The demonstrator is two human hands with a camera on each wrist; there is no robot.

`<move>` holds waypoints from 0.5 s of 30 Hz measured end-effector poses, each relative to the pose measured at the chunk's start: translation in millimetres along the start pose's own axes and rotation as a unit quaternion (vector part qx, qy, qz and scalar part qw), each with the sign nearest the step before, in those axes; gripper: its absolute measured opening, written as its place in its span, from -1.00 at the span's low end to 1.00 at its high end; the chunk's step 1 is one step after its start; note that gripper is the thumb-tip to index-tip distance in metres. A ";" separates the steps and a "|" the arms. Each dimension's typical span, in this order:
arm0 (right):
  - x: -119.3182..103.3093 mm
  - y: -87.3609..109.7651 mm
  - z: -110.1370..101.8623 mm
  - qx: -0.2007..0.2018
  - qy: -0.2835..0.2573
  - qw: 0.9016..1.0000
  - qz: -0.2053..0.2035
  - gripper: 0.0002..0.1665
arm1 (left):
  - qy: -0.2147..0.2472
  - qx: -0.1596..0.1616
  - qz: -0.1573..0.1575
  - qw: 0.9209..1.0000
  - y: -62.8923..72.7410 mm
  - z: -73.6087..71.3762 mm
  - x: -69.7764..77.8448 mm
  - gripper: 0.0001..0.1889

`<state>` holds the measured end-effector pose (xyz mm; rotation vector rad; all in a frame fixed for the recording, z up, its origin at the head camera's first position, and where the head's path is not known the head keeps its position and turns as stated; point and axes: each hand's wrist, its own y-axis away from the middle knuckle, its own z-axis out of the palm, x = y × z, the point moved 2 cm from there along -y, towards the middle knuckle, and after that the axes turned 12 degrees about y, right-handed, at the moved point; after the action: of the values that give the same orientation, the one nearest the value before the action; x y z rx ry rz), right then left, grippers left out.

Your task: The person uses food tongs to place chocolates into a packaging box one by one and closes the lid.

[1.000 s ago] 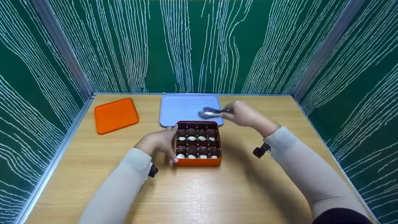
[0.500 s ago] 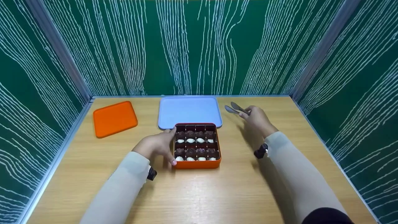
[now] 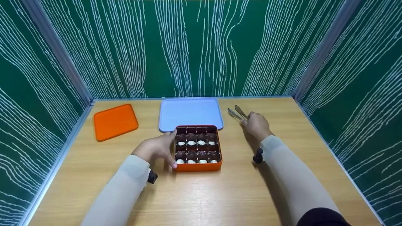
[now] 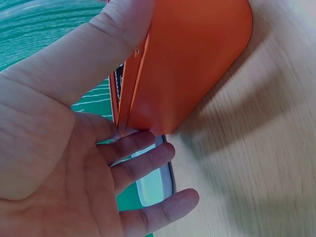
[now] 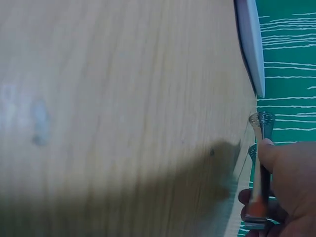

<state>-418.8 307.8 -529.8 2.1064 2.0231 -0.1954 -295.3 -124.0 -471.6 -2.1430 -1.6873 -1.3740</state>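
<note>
An orange box (image 3: 198, 167) of chocolates (image 3: 201, 143) stands mid-table, with dark and white pieces in the cells of its divided insert. My left hand (image 3: 156, 147) rests against the box's left side, thumb near the front corner and fingertips near the back corner. Its fingers (image 4: 148, 163) look spread and mostly straight in the left wrist view. To the right of the box, my right hand (image 3: 257, 125) holds a pair of metal tongs (image 3: 233, 113) low near the table, tips pointing back and left. The right wrist view shows the thumb along the tongs (image 5: 261, 163).
Behind the box lies a light-blue tray (image 3: 190, 113), its front edge partly hidden by the box. An orange lid-like tray (image 3: 115, 122) lies at the back left. Green walls (image 3: 270, 47) with white lines enclose the wooden table (image 3: 201, 201) at the back and sides.
My right hand has carried the tongs from over the blue tray's right edge to the right, then lowered them toward the table. My left hand stays at the box.
</note>
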 end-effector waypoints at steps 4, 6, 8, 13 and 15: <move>-3.3 -0.6 -0.4 0.004 0.029 1.000 -0.010 -0.50 | 0.006 -0.004 0.010 1.000 1.7 -2.0 -4.7 0.68; -3.8 -0.9 -1.2 -0.004 0.030 1.000 -0.007 -0.50 | 0.007 -0.009 0.022 1.000 2.8 -5.1 -8.2 0.66; -3.9 -0.6 -2.8 -0.014 0.026 1.000 -0.001 -0.50 | 0.014 -0.014 0.035 0.999 3.9 -9.6 -12.0 0.62; -3.3 1.9 -5.8 -0.008 0.036 0.999 0.006 -0.42 | 0.054 0.009 0.053 0.997 5.5 -29.2 -26.6 0.46; -6.3 4.5 -7.7 0.014 0.050 0.999 0.004 -0.37 | 0.046 0.048 0.050 0.997 5.6 -40.5 -35.0 0.33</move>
<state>-415.1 303.5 -520.6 2.1813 2.0798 -0.1188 -313.8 -174.4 -468.9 -2.0491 -1.5568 -1.3164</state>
